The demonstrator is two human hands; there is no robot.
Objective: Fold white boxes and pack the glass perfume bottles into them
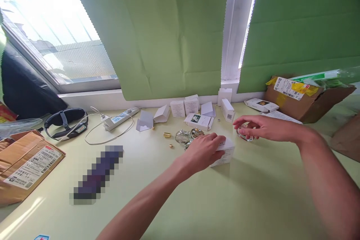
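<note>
My left hand (203, 152) grips a small white carton (225, 153) that rests on the pale green table (157, 198). My right hand (260, 127) is closed in a pinch on a small clear glass bottle (244, 134), just right of the carton. Two more glass bottles (189, 135) lie beyond my left hand, with small gold caps (167, 134) beside them.
Several small white boxes (197, 114) stand near the window sill. A white power strip (119, 118) and a black strap (66, 122) lie at the left. Cardboard parcels sit at the left edge (25, 163) and the right back (303, 97). Green blinds hang behind.
</note>
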